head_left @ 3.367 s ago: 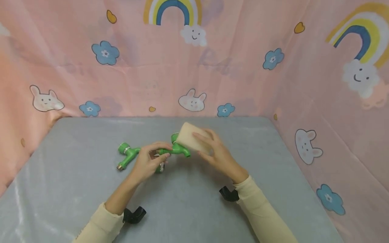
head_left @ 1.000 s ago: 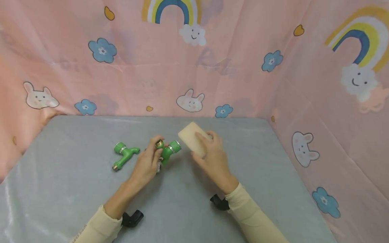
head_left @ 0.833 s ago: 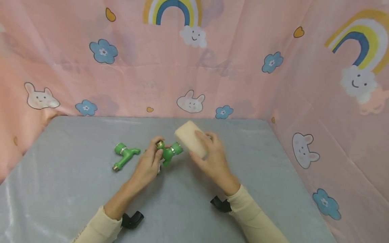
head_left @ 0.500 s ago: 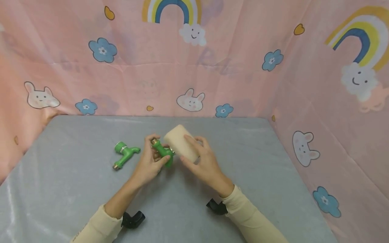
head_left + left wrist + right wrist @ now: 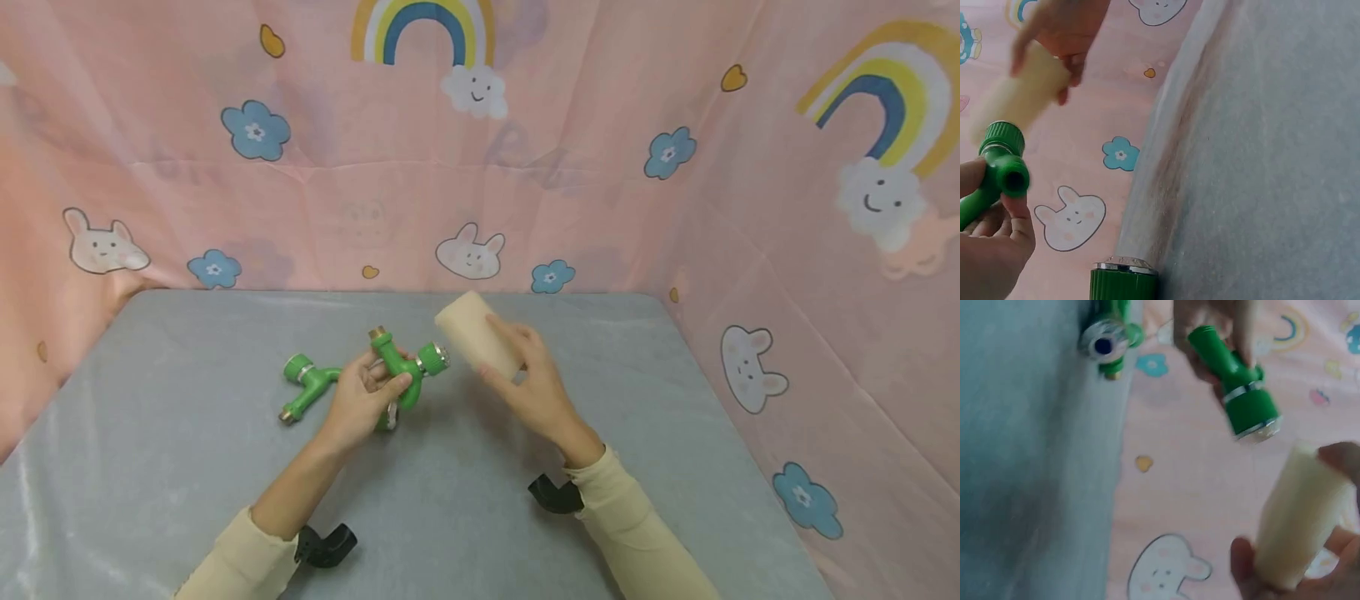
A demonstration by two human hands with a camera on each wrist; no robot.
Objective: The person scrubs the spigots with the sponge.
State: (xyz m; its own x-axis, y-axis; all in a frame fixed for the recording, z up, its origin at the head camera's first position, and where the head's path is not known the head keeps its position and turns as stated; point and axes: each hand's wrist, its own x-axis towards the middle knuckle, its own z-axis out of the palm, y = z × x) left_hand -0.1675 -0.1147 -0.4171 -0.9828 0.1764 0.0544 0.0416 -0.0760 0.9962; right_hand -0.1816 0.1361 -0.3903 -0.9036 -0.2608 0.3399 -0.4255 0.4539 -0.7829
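Observation:
In the head view my left hand (image 5: 358, 408) grips a green tap (image 5: 401, 364) by its body, thumb in front, its brass threaded end up and its ribbed knob facing right. A cream sponge block (image 5: 474, 333) is held between the thumb and fingers of my right hand (image 5: 542, 396), just right of the knob and apart from it. The right wrist view shows a gap between the sponge (image 5: 1300, 519) and the knob end of the tap (image 5: 1241, 394). In the left wrist view the sponge (image 5: 1029, 87) is blurred behind the knob.
Another green tap (image 5: 307, 390) lies on the grey-covered table (image 5: 187, 475), left of my left hand. Under that hand a third tap (image 5: 387, 417) is mostly hidden. Black curved pieces (image 5: 330, 546) sit at both wrists. A pink patterned cloth (image 5: 585, 200) hangs behind and on both sides.
Half a second ago the sponge overlapped the tap's knob; it has since moved right and up, uncovering the knob. Over these seconds the tap has been turned about in my left hand.

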